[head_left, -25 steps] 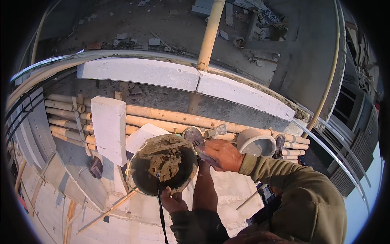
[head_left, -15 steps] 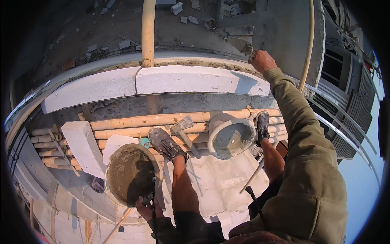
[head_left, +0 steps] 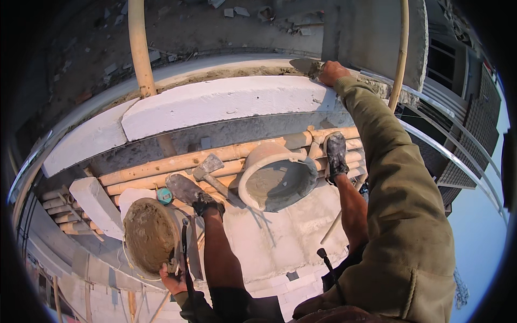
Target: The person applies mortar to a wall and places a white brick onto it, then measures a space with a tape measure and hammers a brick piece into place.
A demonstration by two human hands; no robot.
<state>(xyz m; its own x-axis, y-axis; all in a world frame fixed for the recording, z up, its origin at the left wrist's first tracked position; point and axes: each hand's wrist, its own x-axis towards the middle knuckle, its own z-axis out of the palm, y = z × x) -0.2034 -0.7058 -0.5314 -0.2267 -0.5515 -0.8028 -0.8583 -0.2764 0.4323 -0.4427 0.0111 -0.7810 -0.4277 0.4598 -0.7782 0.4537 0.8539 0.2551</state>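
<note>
My right hand is closed around the handle of a trowel, at the far right end of the white block row. The trowel's blade lies low over the grey mortar along the back of the blocks. Below it runs a long white block, butted against another white block on the left. At lower left my left hand grips the near rim of a round bucket of mortar, which looks tilted; its fingers are partly hidden.
Between my feet, a pale tub holds grey paste; a hammer lies beside my left shoe, near a teal tape measure. Bamboo poles run behind them. An upright pole crosses the wall; the ground beyond lies far below.
My right hand has lowered the trowel toward the mortar behind the blocks. My left hand stays at the bucket's rim, while the bucket appears more tilted. The whole view has shifted.
</note>
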